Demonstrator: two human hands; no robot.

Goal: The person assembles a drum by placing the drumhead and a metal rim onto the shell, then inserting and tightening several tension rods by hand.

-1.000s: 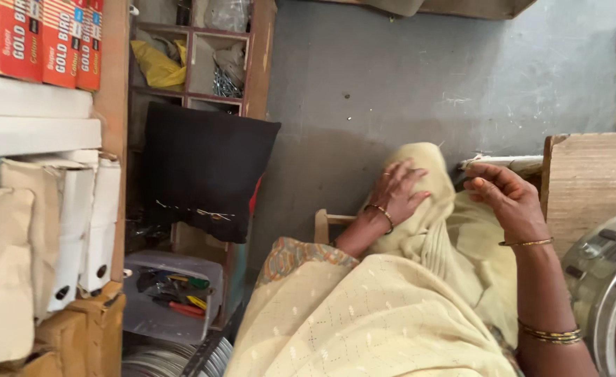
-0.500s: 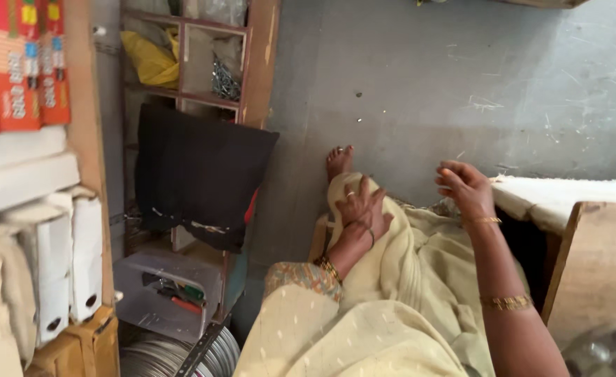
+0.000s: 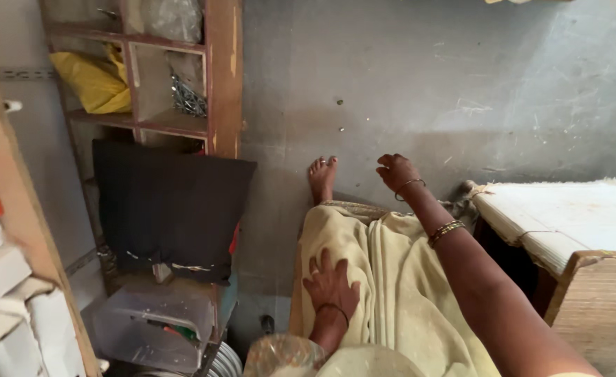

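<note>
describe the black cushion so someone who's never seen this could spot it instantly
Start at the wooden shelf unit standing against the grey wall. The black cushion leans upright at its foot, above a clear plastic box. It is the only large dark, soft square there; the yellow bag sits higher, inside the shelves.
</note>
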